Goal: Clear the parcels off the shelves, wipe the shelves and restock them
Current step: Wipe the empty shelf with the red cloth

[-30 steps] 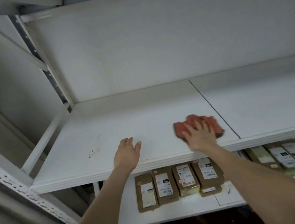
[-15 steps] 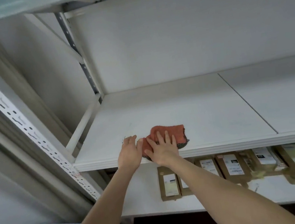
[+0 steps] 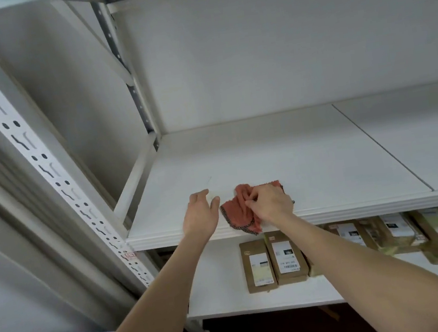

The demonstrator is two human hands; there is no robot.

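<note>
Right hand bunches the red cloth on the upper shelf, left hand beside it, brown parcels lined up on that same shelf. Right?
No: the head view shows the brown parcels on the lower shelf. The right hand does bunch the red cloth on the upper shelf, left hand beside it.

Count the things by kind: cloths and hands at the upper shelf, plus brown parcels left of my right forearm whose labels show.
red cloth: 1
hands, left hand and right hand: 2
brown parcels with labels showing: 2
total: 5
</note>
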